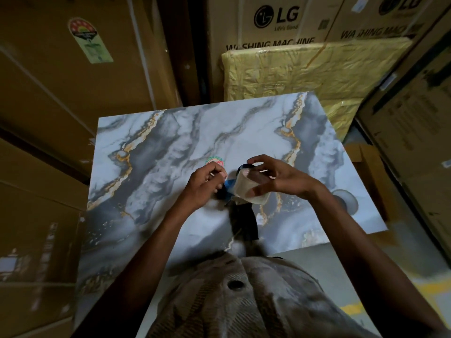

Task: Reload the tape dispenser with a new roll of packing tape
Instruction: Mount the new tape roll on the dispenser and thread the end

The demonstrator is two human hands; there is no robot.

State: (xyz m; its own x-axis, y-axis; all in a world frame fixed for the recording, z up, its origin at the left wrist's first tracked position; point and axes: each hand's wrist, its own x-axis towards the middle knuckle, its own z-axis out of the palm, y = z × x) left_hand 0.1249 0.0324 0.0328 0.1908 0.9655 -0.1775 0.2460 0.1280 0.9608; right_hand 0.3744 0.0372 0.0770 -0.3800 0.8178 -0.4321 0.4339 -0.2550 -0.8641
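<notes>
My right hand (pixel 280 178) grips a pale roll of packing tape (pixel 246 189) above the marble-patterned table (pixel 170 132), thumb across its near face and fingers curled over the top. Under the roll sits the tape dispenser (pixel 241 220), with a blue and black body and a dark handle that points toward me. My left hand (pixel 205 185) is curled at the dispenser's left side and holds its blue front part; its fingertips pinch together, and what they pinch is too small to tell.
A round red and green sticker (pixel 214 162) lies on the table beyond my left hand. A second tape roll (pixel 346 200) rests at the table's right edge. Tall cardboard appliance boxes (pixel 280 20) and a yellow wrapped panel (pixel 305 71) close in around the table.
</notes>
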